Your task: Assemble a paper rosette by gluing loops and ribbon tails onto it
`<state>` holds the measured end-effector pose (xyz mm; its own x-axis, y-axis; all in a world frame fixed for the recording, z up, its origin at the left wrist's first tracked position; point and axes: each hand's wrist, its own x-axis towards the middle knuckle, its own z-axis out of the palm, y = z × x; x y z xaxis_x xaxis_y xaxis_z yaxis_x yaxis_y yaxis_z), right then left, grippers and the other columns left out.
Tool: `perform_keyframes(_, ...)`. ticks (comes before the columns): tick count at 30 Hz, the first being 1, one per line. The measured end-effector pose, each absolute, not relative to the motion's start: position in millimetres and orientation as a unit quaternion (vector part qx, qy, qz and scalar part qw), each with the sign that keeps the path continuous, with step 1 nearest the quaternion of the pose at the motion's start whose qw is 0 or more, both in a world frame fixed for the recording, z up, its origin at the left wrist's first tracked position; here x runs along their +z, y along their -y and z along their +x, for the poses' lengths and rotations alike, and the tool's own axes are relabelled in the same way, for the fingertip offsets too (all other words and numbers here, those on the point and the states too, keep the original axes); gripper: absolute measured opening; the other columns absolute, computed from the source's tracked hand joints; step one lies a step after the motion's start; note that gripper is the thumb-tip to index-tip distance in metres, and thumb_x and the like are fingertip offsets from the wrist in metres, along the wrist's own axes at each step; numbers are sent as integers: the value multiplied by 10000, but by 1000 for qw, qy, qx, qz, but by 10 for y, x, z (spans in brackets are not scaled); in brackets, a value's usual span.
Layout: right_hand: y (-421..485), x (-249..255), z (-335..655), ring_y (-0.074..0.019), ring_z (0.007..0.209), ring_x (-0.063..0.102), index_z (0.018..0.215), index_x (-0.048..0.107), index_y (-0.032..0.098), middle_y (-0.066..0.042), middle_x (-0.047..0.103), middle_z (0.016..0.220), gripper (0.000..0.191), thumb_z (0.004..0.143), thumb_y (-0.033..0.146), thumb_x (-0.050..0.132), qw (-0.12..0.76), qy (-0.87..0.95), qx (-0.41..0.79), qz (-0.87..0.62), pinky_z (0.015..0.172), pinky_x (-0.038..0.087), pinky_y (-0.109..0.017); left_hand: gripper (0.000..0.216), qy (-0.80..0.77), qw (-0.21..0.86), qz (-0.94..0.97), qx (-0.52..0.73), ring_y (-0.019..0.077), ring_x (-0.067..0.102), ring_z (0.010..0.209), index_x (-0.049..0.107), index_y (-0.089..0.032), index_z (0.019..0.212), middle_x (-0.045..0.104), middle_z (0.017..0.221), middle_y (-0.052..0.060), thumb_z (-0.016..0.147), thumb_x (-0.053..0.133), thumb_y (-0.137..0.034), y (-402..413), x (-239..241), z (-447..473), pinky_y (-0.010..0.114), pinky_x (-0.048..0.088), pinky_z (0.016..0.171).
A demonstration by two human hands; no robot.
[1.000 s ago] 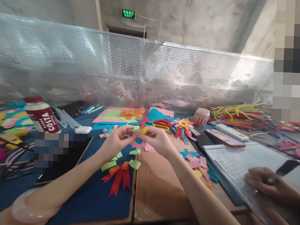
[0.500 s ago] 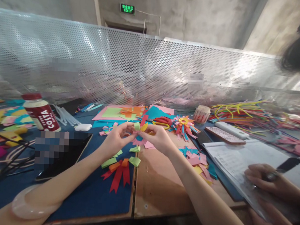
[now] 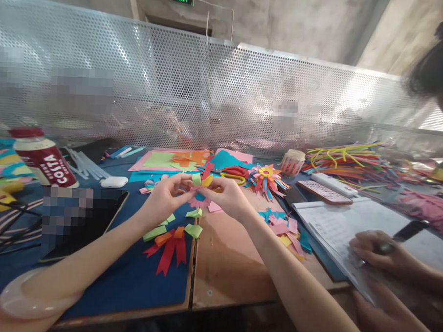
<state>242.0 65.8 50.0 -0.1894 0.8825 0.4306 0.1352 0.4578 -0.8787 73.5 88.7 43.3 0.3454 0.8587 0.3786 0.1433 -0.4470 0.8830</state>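
My left hand (image 3: 166, 199) and my right hand (image 3: 227, 198) meet above the table's middle, fingers pinched. Between them they hold a small paper piece with green, yellow and pink loops (image 3: 201, 182). Just below on the blue mat (image 3: 135, 284) lie a red ribbon-shaped paper bow (image 3: 171, 248) and loose green folded strips (image 3: 193, 230). A pale bangle (image 3: 32, 299) sits on my left wrist. A finished multicolour paper flower (image 3: 265, 176) lies beyond my right hand.
A Costa bottle (image 3: 47, 162), white earbud case (image 3: 114, 182) and dark tablet (image 3: 94, 219) sit left. Coloured paper sheets (image 3: 170, 160), red-handled scissors (image 3: 236, 174), pipe cleaners (image 3: 346, 159), a remote (image 3: 323, 191). Another person's hands (image 3: 381, 253) hold a pen over papers at right. Perforated metal screen (image 3: 210, 97) behind.
My hands keep the same pinch on the paper piece; the view has shifted slightly down and to the right, so everything sits a little further left in the frame.
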Motion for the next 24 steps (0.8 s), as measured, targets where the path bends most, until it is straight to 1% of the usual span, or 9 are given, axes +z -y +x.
perform_keyframes(4, -658, 503, 2431, -141, 690, 599, 809, 670, 125, -39, 676, 774, 170, 730, 272, 633, 517, 672, 371, -379, 650, 462, -258, 364, -337, 400, 722, 454, 196, 584, 908, 555, -171, 1033, 616, 920, 45, 725, 652, -338, -891, 409, 737, 338, 463, 819)
perform_keyframes(6, -663, 499, 2446, -134, 681, 594, 808, 669, 127, -35, 673, 768, 176, 731, 282, 635, 520, 666, 374, -382, 651, 458, -256, 376, -342, 397, 721, 453, 196, 585, 908, 551, -181, 1042, 619, 939, 47, 725, 655, -353, -886, 401, 735, 330, 471, 798)
perform_keyframes(10, -673, 494, 2467, -128, 672, 585, 815, 666, 135, -26, 667, 762, 201, 735, 317, 639, 522, 657, 383, -386, 628, 443, -248, 309, -349, 395, 727, 440, 199, 595, 894, 573, -167, 958, 626, 922, 55, 733, 648, -365, -846, 424, 737, 314, 476, 772)
perform_keyframes(14, -652, 518, 2463, -121, 627, 564, 731, 652, 136, -6, 637, 680, 194, 722, 330, 655, 519, 654, 382, -396, 581, 419, -239, 242, -352, 383, 737, 431, 185, 602, 820, 574, -146, 848, 622, 837, 51, 756, 621, -365, -814, 456, 744, 305, 478, 750)
perform_keyframes(16, -635, 534, 2460, -120, 619, 563, 714, 649, 141, -4, 633, 671, 191, 717, 332, 663, 515, 657, 381, -398, 574, 415, -238, 233, -357, 371, 740, 433, 178, 601, 789, 571, -145, 834, 619, 818, 48, 759, 617, -360, -815, 456, 743, 297, 478, 728)
perform_keyframes(19, -625, 540, 2460, -125, 627, 567, 742, 669, 150, -14, 649, 700, 199, 705, 345, 682, 499, 664, 387, -401, 574, 417, -242, 209, -356, 364, 747, 427, 171, 603, 775, 579, -146, 836, 628, 807, 45, 768, 606, -342, -819, 450, 740, 287, 472, 710)
perform_keyframes(24, -630, 530, 2461, -137, 646, 555, 755, 679, 133, -34, 646, 713, 292, 654, 404, 722, 495, 659, 394, -407, 591, 411, -260, 185, -350, 377, 748, 420, 159, 605, 744, 595, -143, 825, 643, 790, 42, 761, 607, -317, -801, 461, 750, 278, 468, 696)
